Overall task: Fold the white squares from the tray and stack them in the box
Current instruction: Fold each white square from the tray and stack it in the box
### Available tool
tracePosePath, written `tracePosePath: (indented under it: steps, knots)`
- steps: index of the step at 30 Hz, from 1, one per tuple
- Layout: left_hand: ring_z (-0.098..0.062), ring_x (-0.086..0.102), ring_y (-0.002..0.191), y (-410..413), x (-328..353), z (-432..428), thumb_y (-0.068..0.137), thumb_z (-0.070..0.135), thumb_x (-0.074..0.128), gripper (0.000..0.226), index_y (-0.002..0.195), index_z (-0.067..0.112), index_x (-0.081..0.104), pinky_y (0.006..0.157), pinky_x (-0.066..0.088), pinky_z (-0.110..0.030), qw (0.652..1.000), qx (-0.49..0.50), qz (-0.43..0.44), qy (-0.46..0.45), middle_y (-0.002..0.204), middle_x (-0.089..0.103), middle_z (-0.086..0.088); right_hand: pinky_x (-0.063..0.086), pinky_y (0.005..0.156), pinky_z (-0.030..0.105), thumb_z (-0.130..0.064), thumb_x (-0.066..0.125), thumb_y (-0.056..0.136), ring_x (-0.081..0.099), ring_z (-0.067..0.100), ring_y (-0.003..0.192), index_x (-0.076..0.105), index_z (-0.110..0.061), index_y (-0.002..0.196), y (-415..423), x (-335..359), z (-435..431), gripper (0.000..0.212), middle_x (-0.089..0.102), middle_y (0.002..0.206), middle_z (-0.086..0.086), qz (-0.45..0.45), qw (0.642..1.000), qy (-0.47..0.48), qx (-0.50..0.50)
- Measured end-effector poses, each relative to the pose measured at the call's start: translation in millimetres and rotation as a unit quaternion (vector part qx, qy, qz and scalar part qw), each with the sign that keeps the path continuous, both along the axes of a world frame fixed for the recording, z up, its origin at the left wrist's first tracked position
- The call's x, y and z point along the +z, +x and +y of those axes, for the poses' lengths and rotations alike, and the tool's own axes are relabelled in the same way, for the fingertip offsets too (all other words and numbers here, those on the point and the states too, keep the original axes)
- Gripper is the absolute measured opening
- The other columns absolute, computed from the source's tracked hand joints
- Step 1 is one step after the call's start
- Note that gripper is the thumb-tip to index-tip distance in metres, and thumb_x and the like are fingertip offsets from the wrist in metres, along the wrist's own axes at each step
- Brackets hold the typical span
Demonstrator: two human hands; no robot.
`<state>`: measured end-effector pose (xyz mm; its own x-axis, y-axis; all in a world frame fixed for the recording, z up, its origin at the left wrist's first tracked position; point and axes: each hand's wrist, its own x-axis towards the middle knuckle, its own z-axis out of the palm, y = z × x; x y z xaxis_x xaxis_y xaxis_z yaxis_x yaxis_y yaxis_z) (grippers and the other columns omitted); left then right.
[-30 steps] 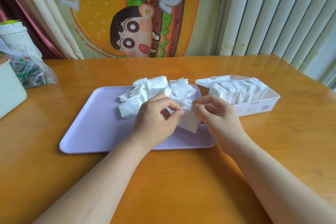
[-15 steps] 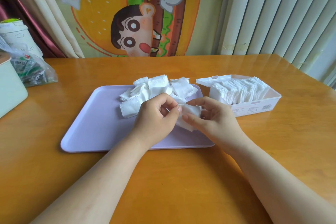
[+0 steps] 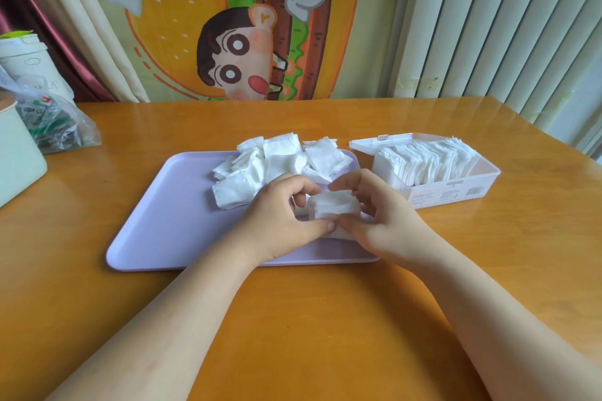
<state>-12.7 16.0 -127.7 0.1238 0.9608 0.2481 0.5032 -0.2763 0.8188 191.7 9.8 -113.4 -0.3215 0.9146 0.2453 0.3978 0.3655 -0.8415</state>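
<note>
The square (image 3: 334, 207) in hand looks thin, soft and very light, like cotton or gauze; it will crease at a touch and hold no shape of its own, so I judge it best taken by its edges or corners with fingertips, with little squeeze.

Both hands meet over the near right part of the tray (image 3: 156, 221). The left hand (image 3: 286, 215) curls palm down, its grip closed on the square's left edge, thumb low and fingers bent over the top. The right hand (image 3: 381, 215) mirrors it, its grip pinched on the right edge, thumb beneath. The square hangs between them, doubled over, just above the tray.

Beyond the grips lies the loose pile (image 3: 277, 166) of unfolded squares. To the right of the right grip stands the open box (image 3: 456, 194) on the table (image 3: 293, 319), already packed with folded ones. Both forearms reach in from below, converging.
</note>
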Motion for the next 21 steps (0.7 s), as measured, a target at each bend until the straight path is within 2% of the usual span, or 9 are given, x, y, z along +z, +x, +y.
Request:
tracePosePath:
  steps: [4,6,8,10,12,16,18,20,21]
  knots:
    - [-0.001,0.047,0.065,-0.8,3.7,-2.8,0.067,0.029,0.096,0.039,0.091,0.035,0.066,0.069,0.043,-0.019,1.000,0.005,0.015,0.009,0.095,0.052,0.012,0.043,0.094,0.018,-0.007,0.061,0.097,0.061,0.005,0.118,0.048,-0.027,0.147,-3.2,-3.1,-2.0,0.055,0.062,0.127,-0.012,-0.076,0.997,0.004,-0.025]
    - [0.000,0.052,0.059,1.5,6.9,-5.7,0.070,0.025,0.094,0.036,0.091,0.029,0.066,0.064,0.045,-0.017,1.000,-0.001,-0.001,-0.008,0.087,0.057,0.015,0.039,0.097,0.021,-0.008,0.053,0.100,0.054,0.013,0.130,0.035,-0.026,0.158,-7.1,-4.2,-4.4,0.064,0.055,0.140,-0.008,-0.137,0.990,0.006,-0.020]
    - [-0.002,0.054,0.055,4.5,8.2,-7.9,0.076,0.022,0.090,0.032,0.093,0.026,0.064,0.061,0.045,-0.019,0.999,-0.009,-0.015,-0.031,0.071,0.063,0.016,0.035,0.107,0.025,-0.005,0.046,0.102,0.039,0.016,0.145,0.019,-0.021,0.165,-10.6,-4.1,-6.3,0.070,0.040,0.158,0.000,-0.186,0.982,0.010,-0.003]
    - [-0.003,0.053,0.056,6.6,7.1,-7.8,0.080,0.020,0.085,0.029,0.095,0.028,0.062,0.064,0.049,-0.025,0.999,-0.014,-0.025,-0.034,0.072,0.066,0.017,0.029,0.114,0.029,-0.001,0.043,0.101,0.025,0.019,0.151,0.005,-0.017,0.166,-12.8,-3.2,-7.2,0.078,0.027,0.166,0.002,-0.207,0.978,0.011,0.011]
    - [-0.005,0.049,0.056,9.2,7.5,-9.6,0.083,0.018,0.082,0.028,0.098,0.029,0.061,0.068,0.049,-0.029,0.999,-0.018,-0.033,-0.032,0.076,0.066,0.014,0.028,0.115,0.026,0.003,0.043,0.098,0.024,0.018,0.151,0.001,-0.016,0.166,-13.9,-4.0,-7.8,0.081,0.026,0.164,0.001,-0.197,0.980,0.009,0.010]
    - [-0.005,0.056,0.067,11.4,11.6,-11.5,0.088,0.020,0.080,0.024,0.101,0.031,0.063,0.074,0.051,-0.027,0.998,-0.024,-0.046,-0.023,0.080,0.069,0.021,0.030,0.098,-0.003,0.001,0.050,0.097,0.047,0.001,0.134,0.023,-0.018,0.164,-15.3,3.3,-10.5,0.074,0.044,0.144,-0.013,-0.073,0.996,-0.001,-0.041]
    - [-0.002,0.064,0.085,11.9,17.8,-10.0,0.086,0.029,0.081,0.026,0.105,0.033,0.064,0.084,0.052,-0.025,0.999,-0.014,-0.044,-0.011,0.088,0.069,0.021,0.043,0.095,0.005,-0.005,0.061,0.093,0.059,-0.004,0.114,0.041,-0.020,0.156,-11.3,12.1,-9.6,0.068,0.059,0.133,-0.012,0.008,0.997,-0.008,-0.081]
    - [-0.006,0.067,0.102,14.8,26.4,-7.9,0.082,0.037,0.080,0.033,0.111,0.034,0.065,0.092,0.053,-0.032,0.998,-0.012,-0.065,-0.019,0.105,0.073,0.015,0.053,0.102,0.027,-0.014,0.071,0.086,0.064,0.004,0.113,0.055,-0.022,0.145,-3.8,23.5,-8.6,0.062,0.067,0.126,-0.008,0.060,0.993,-0.026,-0.096]
    - [-0.008,0.068,0.100,16.4,30.2,-8.4,0.082,0.035,0.079,0.032,0.112,0.035,0.066,0.089,0.054,-0.034,0.995,-0.015,-0.094,-0.032,0.109,0.074,0.011,0.054,0.103,0.037,-0.017,0.072,0.082,0.066,0.010,0.114,0.061,-0.023,0.139,-1.5,29.4,-9.1,0.058,0.069,0.126,-0.005,0.076,0.992,-0.045,-0.090]
